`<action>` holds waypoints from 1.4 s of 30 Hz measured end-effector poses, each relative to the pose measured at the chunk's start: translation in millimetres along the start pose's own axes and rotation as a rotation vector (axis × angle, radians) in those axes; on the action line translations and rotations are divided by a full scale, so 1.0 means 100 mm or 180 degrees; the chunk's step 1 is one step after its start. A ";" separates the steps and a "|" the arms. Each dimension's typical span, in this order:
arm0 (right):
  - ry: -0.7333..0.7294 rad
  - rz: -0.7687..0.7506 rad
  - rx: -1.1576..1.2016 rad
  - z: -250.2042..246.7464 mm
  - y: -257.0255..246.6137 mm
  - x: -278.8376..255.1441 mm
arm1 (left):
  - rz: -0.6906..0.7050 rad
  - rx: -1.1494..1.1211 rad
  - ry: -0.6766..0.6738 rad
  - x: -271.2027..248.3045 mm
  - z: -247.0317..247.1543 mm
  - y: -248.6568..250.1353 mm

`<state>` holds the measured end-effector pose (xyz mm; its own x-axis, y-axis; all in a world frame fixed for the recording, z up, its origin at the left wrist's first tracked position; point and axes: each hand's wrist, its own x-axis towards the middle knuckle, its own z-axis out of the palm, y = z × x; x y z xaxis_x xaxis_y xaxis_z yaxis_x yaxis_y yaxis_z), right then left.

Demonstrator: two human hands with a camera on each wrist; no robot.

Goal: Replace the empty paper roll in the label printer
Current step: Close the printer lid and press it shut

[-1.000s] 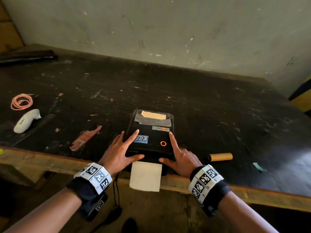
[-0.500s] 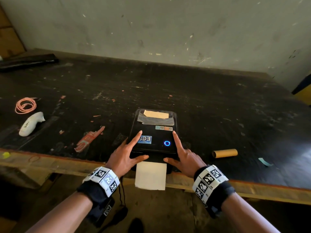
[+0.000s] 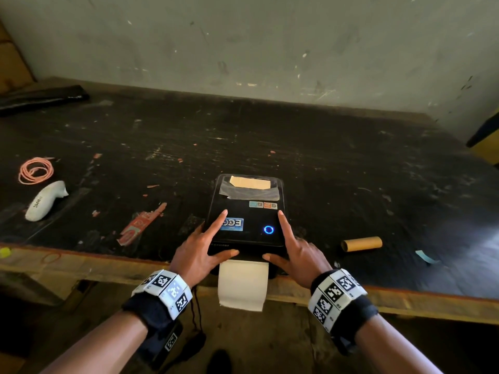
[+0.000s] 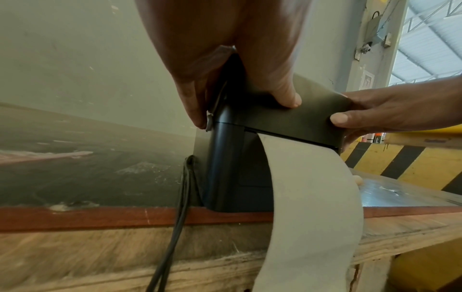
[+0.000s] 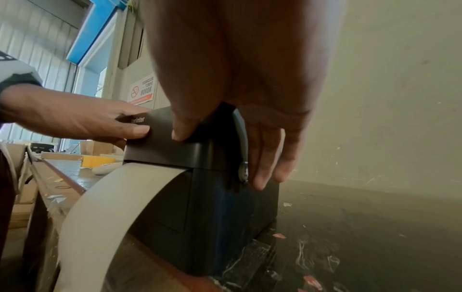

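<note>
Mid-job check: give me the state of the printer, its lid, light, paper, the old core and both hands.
label printer: upright at the table's front edge
lid: closed
ring light: lit blue
paper strip: fed out of the front slot, hanging over the edge
cardboard core: bare, lying on the table right of the printer
left hand: spread, pressing the lid
right hand: spread, pressing the lid
</note>
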<state>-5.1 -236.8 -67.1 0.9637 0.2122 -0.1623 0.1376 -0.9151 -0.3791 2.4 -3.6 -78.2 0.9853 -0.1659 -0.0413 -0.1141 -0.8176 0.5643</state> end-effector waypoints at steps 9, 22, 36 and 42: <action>0.0081 0.0019 0.0135 0.06 0.03 0.01 | 0.0066 -0.0024 0.0055 0.01 0.03 -0.04; 0.0049 0.0038 0.0256 0.06 0.03 -0.01 | 0.0110 0.0041 0.0108 0.02 0.04 -0.05; -0.0034 0.0077 0.0317 0.05 0.03 -0.01 | 0.0132 0.0042 0.0078 0.02 0.04 -0.06; -0.0045 0.0063 0.0334 0.07 0.05 0.01 | 0.0179 0.0029 0.0095 0.02 0.05 -0.07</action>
<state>-4.9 -238.5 -75.0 0.9626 0.1998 -0.1832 0.0930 -0.8783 -0.4690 4.6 -0.7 -86.1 0.9806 -0.1953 0.0151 -0.1704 -0.8126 0.5574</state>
